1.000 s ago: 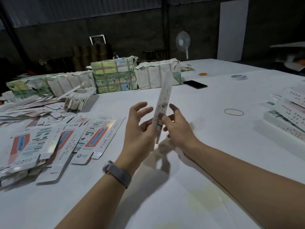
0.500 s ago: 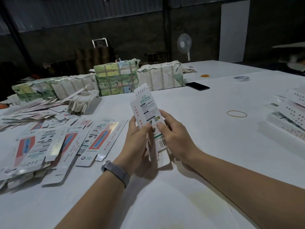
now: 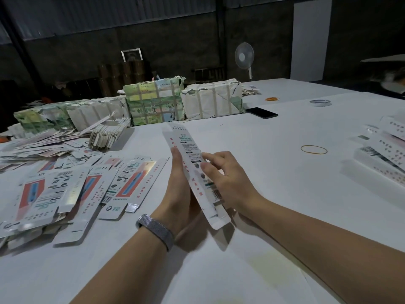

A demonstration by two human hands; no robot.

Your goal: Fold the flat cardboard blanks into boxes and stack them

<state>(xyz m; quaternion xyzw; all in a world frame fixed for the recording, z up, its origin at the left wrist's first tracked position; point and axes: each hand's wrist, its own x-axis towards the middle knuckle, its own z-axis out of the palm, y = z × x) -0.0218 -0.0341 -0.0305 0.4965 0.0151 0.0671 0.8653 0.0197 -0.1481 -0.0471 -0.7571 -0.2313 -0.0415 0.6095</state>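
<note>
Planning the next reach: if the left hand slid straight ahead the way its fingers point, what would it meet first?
Probably bare table, then the wrapped bundles at the far edge; left hand points up-frame. Depth is unclear.

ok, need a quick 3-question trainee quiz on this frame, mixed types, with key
1. True or false: the box held between the left hand and right hand lies flat on the table.
2. Which lies nearest the right hand? A) rubber band B) phone C) tape roll
3. Fill in: the loose pile of flat blanks lies on the person's ____ side.

Key: 1 false, it is held tilted above the table; 2 A; 3 left.
</note>
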